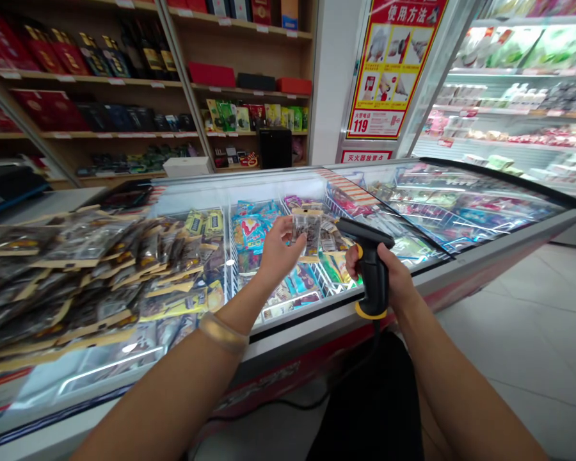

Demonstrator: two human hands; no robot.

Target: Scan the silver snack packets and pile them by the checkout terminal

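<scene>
My left hand is closed on a small clear packet with dark contents and tan edges, held above the freezer's glass top. In my right hand is a black barcode scanner with yellow trim, gripped by its handle. The scanner's head is just right of the packet, apart from it. A dark cable runs down from the handle. Many similar packets with tan borders lie spread and overlapping on the glass at the left.
Under the freezer's glass lid are baskets of colourful ice-cream packs. Behind stand wooden shelves with boxes and bottles. A lit refrigerated display is at the right. The scanner cable loops low near the freezer's front. Tiled floor lies right.
</scene>
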